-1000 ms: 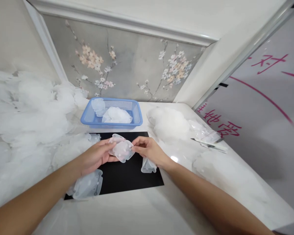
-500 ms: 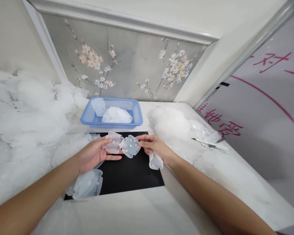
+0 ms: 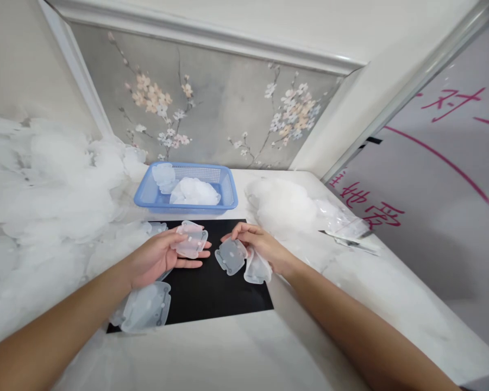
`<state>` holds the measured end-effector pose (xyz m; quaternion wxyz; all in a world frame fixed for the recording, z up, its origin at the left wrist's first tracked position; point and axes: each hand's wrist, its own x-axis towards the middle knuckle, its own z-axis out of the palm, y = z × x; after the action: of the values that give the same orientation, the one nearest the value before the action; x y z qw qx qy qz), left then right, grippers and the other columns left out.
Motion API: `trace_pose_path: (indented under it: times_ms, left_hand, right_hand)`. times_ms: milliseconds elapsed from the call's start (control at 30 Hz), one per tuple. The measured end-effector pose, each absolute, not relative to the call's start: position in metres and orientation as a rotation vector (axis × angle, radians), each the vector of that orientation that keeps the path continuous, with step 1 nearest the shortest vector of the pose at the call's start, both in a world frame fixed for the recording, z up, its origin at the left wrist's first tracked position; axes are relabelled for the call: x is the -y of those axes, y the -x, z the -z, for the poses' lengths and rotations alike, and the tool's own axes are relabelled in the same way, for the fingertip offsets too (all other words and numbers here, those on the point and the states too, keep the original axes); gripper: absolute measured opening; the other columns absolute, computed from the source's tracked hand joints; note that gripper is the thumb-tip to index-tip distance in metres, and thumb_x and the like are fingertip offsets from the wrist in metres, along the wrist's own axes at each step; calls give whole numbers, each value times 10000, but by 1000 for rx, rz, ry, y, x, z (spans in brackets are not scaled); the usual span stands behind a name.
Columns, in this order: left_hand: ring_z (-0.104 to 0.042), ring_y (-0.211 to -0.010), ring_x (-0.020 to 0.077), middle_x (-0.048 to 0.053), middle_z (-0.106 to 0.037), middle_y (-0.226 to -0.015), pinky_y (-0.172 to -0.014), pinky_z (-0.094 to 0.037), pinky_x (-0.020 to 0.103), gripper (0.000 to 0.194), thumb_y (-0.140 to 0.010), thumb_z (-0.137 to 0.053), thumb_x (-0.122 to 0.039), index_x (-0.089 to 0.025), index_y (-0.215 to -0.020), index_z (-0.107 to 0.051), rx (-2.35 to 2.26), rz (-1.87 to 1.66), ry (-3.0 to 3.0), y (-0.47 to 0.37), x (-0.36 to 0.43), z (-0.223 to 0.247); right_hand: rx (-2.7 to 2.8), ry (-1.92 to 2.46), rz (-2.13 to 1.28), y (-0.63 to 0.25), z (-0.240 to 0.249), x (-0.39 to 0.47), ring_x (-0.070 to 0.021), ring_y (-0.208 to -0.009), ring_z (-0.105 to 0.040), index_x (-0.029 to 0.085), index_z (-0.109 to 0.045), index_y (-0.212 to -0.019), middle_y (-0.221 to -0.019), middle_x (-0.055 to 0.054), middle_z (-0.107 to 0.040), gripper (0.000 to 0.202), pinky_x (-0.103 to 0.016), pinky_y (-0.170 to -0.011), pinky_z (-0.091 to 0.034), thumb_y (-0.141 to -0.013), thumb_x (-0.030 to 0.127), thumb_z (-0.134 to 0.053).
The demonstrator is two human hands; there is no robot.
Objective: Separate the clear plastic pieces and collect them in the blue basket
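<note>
Over the black mat, my left hand pinches a translucent, notched silicone piece between thumb and fingers; the lower fingers stretch out beneath it. To its right, my right hand holds a similar translucent piece hanging from the fingertips. One or more further pieces, bunched together, are tucked under the palm of that hand. Another translucent piece lies on the mat's front left corner, below my left wrist.
A blue basket with several white pieces stands behind the mat. White translucent pieces are heaped at the left, and a white pile sits at the right beside a clear plastic bag. A whiteboard borders the right side.
My right hand has drawn its piece away from the one in my left hand, down and slightly to the right. The two pieces are now apart. My left hand has barely moved.
</note>
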<state>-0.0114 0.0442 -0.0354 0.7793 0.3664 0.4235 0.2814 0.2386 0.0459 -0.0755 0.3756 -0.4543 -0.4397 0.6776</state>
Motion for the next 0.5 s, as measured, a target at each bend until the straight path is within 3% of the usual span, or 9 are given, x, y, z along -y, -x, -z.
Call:
trace_pose_path:
  times_ms: [167, 300, 500]
  left_hand:
    - [-662, -1157, 346, 180, -741, -1160, -1009, -492, 535, 429, -943, -517, -474, -152, -1209, -614, -877, -612, -742, 11, -45, 36]
    - [-631, -1206, 343, 178, -721, -1204, -1075, -426, 530, 546, -946, -445, -589, -157, -1254, -577, -772, -554, -785, 12, -44, 36]
    - [-620, -1223, 334, 149, -663, -1313, -1107, -381, 507, 652, -920, -390, -685, -198, -1335, -518, -687, -476, -822, 12, -41, 34]
  right_hand:
    - [1267, 1201, -1621, -236, 74, -42, -148, -657, -596, 213, -568, -819, -887, -40, -732, 253, -265, -578, -409, -734, 379, -738]
    - [1399, 1143, -1533, -234, 76, -39, -126, -601, -538, 226, -546, -907, -803, -7, -706, 240, -260, -563, -366, -792, 378, -692]
    - [1595, 1148, -1328, -226, 77, -38, -122, -594, -473, 212, -580, -873, -682, 24, -583, 283, -270, -576, -351, -873, 494, -608]
